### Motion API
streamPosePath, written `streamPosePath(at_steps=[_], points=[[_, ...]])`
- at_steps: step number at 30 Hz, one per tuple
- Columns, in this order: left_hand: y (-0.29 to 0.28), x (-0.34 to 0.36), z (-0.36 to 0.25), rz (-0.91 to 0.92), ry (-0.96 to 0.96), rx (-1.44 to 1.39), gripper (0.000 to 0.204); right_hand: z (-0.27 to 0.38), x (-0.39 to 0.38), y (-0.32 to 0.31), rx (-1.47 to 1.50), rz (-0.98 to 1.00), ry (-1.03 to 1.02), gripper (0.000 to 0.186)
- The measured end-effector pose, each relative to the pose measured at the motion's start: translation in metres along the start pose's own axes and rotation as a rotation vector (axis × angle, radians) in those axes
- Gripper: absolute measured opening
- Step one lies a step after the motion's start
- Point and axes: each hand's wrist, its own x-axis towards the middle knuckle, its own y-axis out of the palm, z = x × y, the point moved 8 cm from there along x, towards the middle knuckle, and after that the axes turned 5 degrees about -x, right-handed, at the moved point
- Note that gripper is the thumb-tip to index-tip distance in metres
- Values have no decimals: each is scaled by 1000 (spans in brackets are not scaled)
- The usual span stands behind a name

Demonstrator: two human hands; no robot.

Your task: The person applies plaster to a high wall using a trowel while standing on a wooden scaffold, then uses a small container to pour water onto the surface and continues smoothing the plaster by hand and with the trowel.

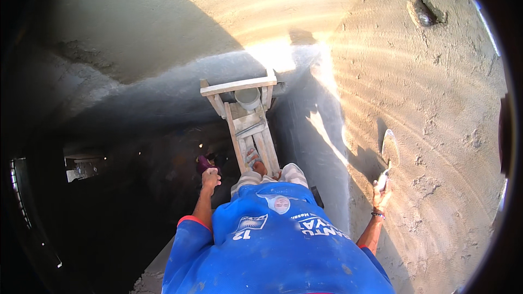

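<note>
clasping trowel (390, 148) in right hand (381, 196), curling left hand (211, 178), contents unclear — beside right wall (452, 114), coated, still patchily rough

Trowel (390, 148): handle partly covered by the right hand (382, 196); whether the blade touches the plastered wall (436, 207) cannot be told.
Left hand (211, 178): palm out of sight; whether the curled fingers hold anything is unclear.
Purple object (204, 164): just beyond the left hand, too dim to name.
Dark space (120, 212): left of the left hand, its details lost in shadow.
Bucket (248, 99): ahead of and between both hands, contents too small to tell.
Wooden platform (235, 136): between the hands, near end hidden under the shorts (294, 173).
Blue shirt (283, 245): behind both hands, cut off by the lower edge.
</note>
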Motion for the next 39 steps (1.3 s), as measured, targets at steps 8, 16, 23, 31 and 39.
streamPosePath(at_steps=[8,16,23,31,39], points=[[-12,33,35,-28,-93,-19,21,-7,3,9,-102,3,-67,48],[-23,53,-120,-238,428,446,37,-2,-1,12,-41,-12,-107,42],[-40,77,-343,-403,397,-220,74,-9,-1,6,-84,-22,-109,44],[-81,-112,-638,-942,1372,-125,81,5,-8,2,-126,51,-76,65],[-99,-214,-756,-1258,1633,-137,81,-37,-17,10,-785,-251,-200,62]])
